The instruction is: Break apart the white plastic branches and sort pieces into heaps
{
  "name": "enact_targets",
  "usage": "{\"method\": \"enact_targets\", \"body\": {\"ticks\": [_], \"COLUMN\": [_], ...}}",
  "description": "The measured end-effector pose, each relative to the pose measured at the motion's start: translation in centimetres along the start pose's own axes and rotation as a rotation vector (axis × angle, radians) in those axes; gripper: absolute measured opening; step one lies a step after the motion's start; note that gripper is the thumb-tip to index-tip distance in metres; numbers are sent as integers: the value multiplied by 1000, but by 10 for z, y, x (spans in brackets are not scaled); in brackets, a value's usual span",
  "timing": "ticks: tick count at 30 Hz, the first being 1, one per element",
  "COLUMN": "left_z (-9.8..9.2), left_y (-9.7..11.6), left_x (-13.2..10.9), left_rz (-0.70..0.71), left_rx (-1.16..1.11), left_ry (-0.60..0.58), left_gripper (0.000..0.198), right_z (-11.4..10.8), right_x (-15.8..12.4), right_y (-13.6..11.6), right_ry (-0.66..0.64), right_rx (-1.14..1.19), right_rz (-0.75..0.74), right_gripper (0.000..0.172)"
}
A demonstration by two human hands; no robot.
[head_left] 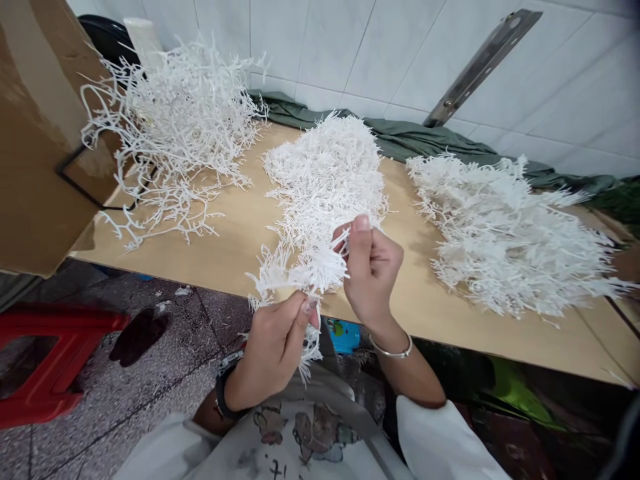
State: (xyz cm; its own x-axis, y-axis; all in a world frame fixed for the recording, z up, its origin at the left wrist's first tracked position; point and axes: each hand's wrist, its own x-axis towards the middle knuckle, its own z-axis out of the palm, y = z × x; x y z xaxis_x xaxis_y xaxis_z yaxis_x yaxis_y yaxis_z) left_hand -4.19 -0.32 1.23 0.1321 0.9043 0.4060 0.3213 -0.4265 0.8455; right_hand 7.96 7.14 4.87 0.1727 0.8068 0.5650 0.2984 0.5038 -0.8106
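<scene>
White-tiled wall backs a pale plywood tabletop point(230, 247), and at its near edge a bunch of white plastic sprigs point(300, 267) is held up between two hands, partly over the board and partly past its edge. The left hand point(273, 347) is closed around the lower end of the bunch, thumb pressed across the stems, with a few fronds hanging below the fist. The right hand point(373, 273) pinches the upper right side of the bunch, thumb upright and fingers curled in behind it. A dark watch point(225, 373) sits on the left wrist and a thin silver bangle point(393, 350) on the right.

Just behind the bunch, touching it, lies the middle pile point(325, 167) of the same feathery sprigs. A right pile point(505, 233) spreads well apart across the board, and a left pile point(170, 120) of thinner, bare branching stems rises at the far left corner. A green cloth point(410, 140) is bunched along the back edge under a slanting metal bracket point(480, 67). A cardboard box point(35, 133) crowds the left side, and a red stool point(50, 360) stands on the speckled floor below.
</scene>
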Motion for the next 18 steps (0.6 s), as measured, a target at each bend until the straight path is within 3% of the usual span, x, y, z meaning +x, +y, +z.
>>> {"method": "enact_targets", "body": {"ticks": [4,13,15,18], "left_z": [2,-15,-18,-22], "left_y": [6,14,19,29], "left_x": [4,10,13,13], "left_rz": [-69,-171,-171,-151], "left_rx": [-93,-133,-174,-236], "left_ry": [66,321,361,433], "left_gripper": [30,36,37,37], "right_z": [6,29,32,32], "right_x": [21,65,73,81], "right_y": [-9,-18,-22,-33], "right_ry": [-50,-351,-391,-338], "right_rx": [2,67,102,69], "right_rz": [-18,17,-24,-194], "right_gripper": [51,53,52,55]}}
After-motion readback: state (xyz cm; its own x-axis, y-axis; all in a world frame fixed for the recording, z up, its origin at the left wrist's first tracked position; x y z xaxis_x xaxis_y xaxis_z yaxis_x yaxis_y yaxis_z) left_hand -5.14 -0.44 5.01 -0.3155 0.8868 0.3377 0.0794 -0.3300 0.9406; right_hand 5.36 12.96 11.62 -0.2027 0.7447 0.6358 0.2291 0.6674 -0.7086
